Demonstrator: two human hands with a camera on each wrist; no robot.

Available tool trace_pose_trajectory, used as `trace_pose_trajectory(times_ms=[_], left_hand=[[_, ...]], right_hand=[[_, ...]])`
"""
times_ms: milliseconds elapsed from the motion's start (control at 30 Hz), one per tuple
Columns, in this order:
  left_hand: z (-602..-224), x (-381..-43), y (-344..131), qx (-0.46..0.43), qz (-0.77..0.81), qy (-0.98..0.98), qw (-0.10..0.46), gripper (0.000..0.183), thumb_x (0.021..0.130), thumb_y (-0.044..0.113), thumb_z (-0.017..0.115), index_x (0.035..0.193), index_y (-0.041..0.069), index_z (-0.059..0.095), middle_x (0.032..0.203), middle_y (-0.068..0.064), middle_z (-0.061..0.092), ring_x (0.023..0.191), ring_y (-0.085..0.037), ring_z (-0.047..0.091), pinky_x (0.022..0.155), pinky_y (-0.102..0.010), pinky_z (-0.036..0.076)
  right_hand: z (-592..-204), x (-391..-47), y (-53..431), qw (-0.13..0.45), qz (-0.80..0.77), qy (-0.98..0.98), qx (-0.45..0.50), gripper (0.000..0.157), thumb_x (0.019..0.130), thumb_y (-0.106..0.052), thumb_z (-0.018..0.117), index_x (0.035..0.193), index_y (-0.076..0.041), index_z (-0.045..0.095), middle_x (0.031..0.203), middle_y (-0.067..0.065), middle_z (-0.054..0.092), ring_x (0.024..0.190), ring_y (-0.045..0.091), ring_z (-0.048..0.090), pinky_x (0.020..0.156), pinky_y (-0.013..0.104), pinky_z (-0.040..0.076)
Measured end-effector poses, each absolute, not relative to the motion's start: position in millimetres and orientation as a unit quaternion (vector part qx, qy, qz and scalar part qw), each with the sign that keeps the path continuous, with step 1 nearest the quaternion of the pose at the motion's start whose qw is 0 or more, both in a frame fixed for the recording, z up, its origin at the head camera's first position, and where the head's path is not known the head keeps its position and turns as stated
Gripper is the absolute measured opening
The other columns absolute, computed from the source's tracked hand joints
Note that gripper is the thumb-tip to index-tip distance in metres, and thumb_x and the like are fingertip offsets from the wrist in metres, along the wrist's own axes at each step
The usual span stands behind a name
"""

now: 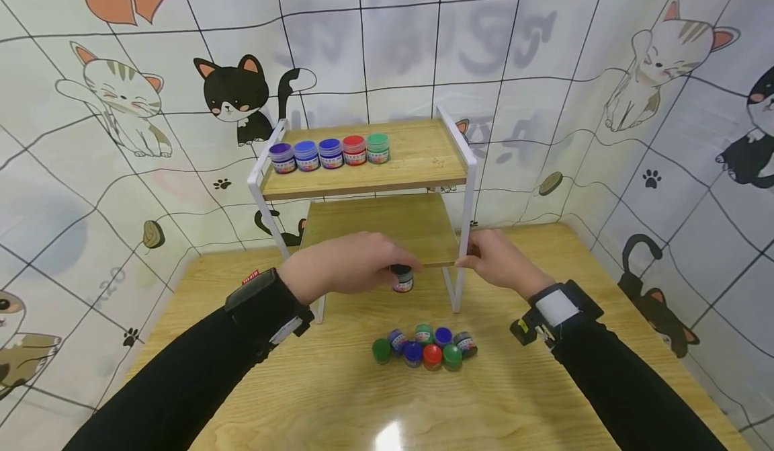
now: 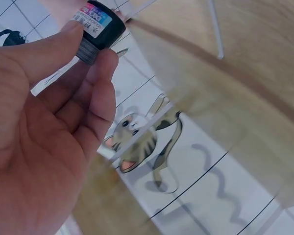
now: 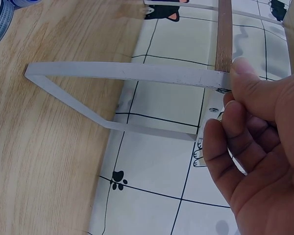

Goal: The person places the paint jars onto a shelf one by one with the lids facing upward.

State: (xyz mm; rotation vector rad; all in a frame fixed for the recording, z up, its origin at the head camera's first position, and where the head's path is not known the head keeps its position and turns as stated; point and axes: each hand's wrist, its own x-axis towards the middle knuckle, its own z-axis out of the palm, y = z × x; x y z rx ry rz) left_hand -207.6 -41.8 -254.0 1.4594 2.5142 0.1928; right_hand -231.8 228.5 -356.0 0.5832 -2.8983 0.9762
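Observation:
My left hand [image 1: 338,266] pinches a small black-labelled paint jar [image 1: 402,279] by its dark lid, just in front of the lower board [image 1: 375,226] of a two-tier shelf rack [image 1: 423,152]. Close up in the left wrist view, the jar [image 2: 99,23] is tilted between thumb and fingers. At the rack's right side, my right hand [image 1: 498,259] grips the white metal frame [image 3: 137,72] with thumb and curled forefinger, by the lower board's corner. Along the upper board's left half stands a row of several paint jars [image 1: 330,154], lids purple, blue, red and green.
On the wooden table [image 1: 290,384], in front of the rack, several more paint jars [image 1: 432,357] sit clustered, some of them tipped over. A cat-patterned cloth [image 1: 387,41] hangs behind the table and along both sides.

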Motion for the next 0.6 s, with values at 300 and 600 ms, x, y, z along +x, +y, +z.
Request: trace_pose_trajectory(times_ms=[300,600], left_hand=[[-214.7,-207.4,-37.9,0.508,0.061,0.854,0.093,0.031,0.093,0.018,0.063,0.124,0.017,0.062,0.114,0.002,0.065,0.097,-0.007,0.055,0.09,-0.028,0.048],[-187.7,-206.7,-30.6,0.522,0.066,0.845,0.089,0.033,0.094,0.017,0.061,0.126,0.015,0.061,0.117,0.002,0.064,0.097,-0.009,0.055,0.09,-0.028,0.048]], right_hand=[[-354.8,-232.4,228.0,0.019,0.308,-0.932,0.191,0.01,0.087,-0.01,0.069,0.093,-0.003,0.066,0.08,0.007,0.066,0.071,0.017,0.059,0.064,0.035,0.051],[-353.9,-232.8,229.1,0.016,0.307,-0.932,0.193,0.01,0.086,-0.01,0.07,0.091,-0.002,0.066,0.078,0.005,0.065,0.068,0.017,0.056,0.061,0.033,0.049]])
